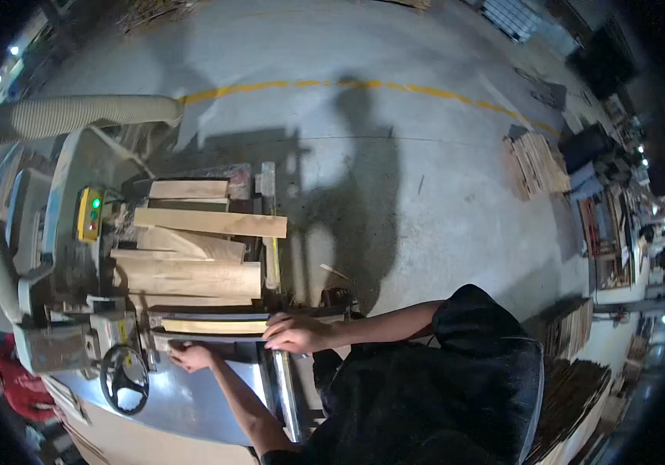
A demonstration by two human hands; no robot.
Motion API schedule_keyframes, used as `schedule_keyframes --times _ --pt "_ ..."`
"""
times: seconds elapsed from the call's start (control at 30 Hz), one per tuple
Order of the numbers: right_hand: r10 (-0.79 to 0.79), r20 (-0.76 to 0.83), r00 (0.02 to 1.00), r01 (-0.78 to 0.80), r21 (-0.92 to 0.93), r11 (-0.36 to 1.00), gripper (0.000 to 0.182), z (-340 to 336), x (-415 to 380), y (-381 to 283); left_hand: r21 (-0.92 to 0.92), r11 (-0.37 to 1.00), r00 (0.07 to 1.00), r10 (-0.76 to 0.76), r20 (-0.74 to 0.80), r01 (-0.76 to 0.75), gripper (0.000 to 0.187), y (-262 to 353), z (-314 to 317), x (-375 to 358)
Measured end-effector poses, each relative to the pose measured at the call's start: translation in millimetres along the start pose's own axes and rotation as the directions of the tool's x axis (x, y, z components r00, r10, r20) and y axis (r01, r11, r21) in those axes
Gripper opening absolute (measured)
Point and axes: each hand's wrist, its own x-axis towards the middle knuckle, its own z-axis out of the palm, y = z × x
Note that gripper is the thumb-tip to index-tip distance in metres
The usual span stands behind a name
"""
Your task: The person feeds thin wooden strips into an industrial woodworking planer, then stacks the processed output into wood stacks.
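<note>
A narrow wooden board (212,326) lies on the machine beside a long metal bar (224,338). My right hand (295,333) is at the board's right end, its fingers bent over that end and partly hiding it. My left hand (191,356) is at the left end of the metal bar, with bent fingers. What lies under those fingertips, if anything, is hidden. Just below my left hand is the smooth metal worktable (201,395). A black handwheel (125,378) stands to its left.
Several cut boards (189,277) are piled beyond the bar. A yellow control box (90,215) with green lights sits on the machine, below a ribbed hose (77,118). Stacked wood (537,165) stands on the floor at right. A person in red (18,384) is at lower left.
</note>
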Motion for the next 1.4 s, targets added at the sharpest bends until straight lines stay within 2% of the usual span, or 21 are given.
schedule_keyframes --times 0.03,0.1,0.17,0.3,0.43,0.47,0.57,0.67,0.73,0.77,0.83,0.9,1.03,1.1,1.13,1.17,1.23,1.27,1.3,1.37,1.4 --pt "0.112 0.127 0.986 -0.137 0.217 0.966 0.025 3 16 -20 0.041 0.999 1.000 0.005 0.001 -0.005 0.050 -7 2 7" --pt "0.069 0.109 0.992 -0.121 0.609 0.784 0.031 -9 50 -90 0.131 0.987 0.995 0.095 -0.033 -0.090 0.048 -9 5 19" --pt "-0.132 0.157 0.979 -0.044 0.789 0.613 0.032 -14 73 -141 0.092 0.988 0.983 0.133 -0.123 -0.122 0.041 -23 24 39" --pt "-0.499 0.261 0.827 0.006 0.882 0.471 0.035 -10 77 -209 0.077 0.981 0.957 0.191 -0.217 -0.178 0.040 -37 3 42" --pt "-0.584 0.310 0.751 0.042 0.859 0.511 0.038 2 62 -245 -0.073 0.960 0.936 0.245 -0.253 -0.271 0.039 -52 -20 -12" --pt "-0.598 0.306 0.741 0.072 0.849 0.523 0.039 1 62 -249 -0.220 0.938 0.953 0.228 -0.198 -0.269 0.039 -59 -31 -29" --pt "-0.636 0.287 0.717 0.089 0.866 0.491 0.042 5 54 -265 -0.538 0.833 0.989 0.148 -0.004 -0.127 0.039 -85 -57 -76" --pt "-0.676 0.311 0.669 -0.007 0.911 0.412 0.044 17 38 -280 -0.720 0.671 0.981 -0.067 0.181 0.179 0.038 -126 -87 -121" --pt "-0.705 0.346 0.620 -0.104 0.926 0.363 0.046 28 26 -288 -0.854 0.344 0.920 -0.164 0.355 0.390 0.039 -141 -100 -144" --pt "-0.707 0.368 0.604 -0.144 0.923 0.357 0.047 36 21 -290 -0.864 0.268 0.905 -0.144 0.401 0.426 0.039 -144 -107 -152" --pt "-0.724 0.420 0.547 -0.239 0.907 0.346 0.049 54 10 -296 -0.774 0.589 0.957 0.002 0.291 0.235 0.041 -126 -144 -181" --pt "-0.729 0.469 0.499 -0.297 0.882 0.365 0.051 67 4 -301 -0.693 0.713 0.935 0.167 0.312 0.104 0.038 -150 -156 -196" --pt "-0.747 0.540 0.388 -0.367 0.834 0.412 0.055 122 10 -318 -0.702 0.642 0.922 -0.019 0.387 0.309 0.026 -244 -157 -212" --pt "-0.768 0.559 0.313 -0.404 0.810 0.425 0.057 132 28 -328 -0.604 0.789 0.992 -0.059 0.111 0.114 0.021 -252 -205 -197" --pt "-0.757 0.583 0.294 -0.430 0.788 0.440 0.058 130 43 -327 -0.553 0.818 0.987 -0.152 0.061 0.160 0.019 -281 -217 -186" --pt "-0.728 0.621 0.288 -0.466 0.756 0.460 0.059 143 55 -330 -0.566 0.823 0.988 -0.121 -0.091 0.049 0.018 -304 -242 -168" --pt "-0.461 0.768 0.445 -0.427 0.635 0.644 0.061 174 79 -321 -0.499 0.837 0.906 -0.367 -0.210 0.224 0.023 -388 -282 -134" --pt "-0.201 0.764 0.614 -0.190 0.390 0.901 0.042 186 83 -296 -0.462 0.851 0.835 -0.430 -0.344 0.248 0.027 -437 -296 -114" --pt "0.080 0.686 0.723 -0.096 -0.015 0.995 0.027 197 90 -269 -0.445 0.847 0.731 -0.497 -0.468 0.291 0.029 -489 -311 -94" --pt "0.055 0.419 0.907 0.083 -0.305 0.949 0.031 196 96 -177 -0.177 0.875 0.637 -0.454 -0.623 0.450 0.048 -576 -360 -51" --pt "0.189 0.363 0.913 0.010 -0.481 0.877 0.033 178 104 -138 -0.191 0.817 0.594 -0.536 -0.600 0.544 0.058 -623 -373 -33"
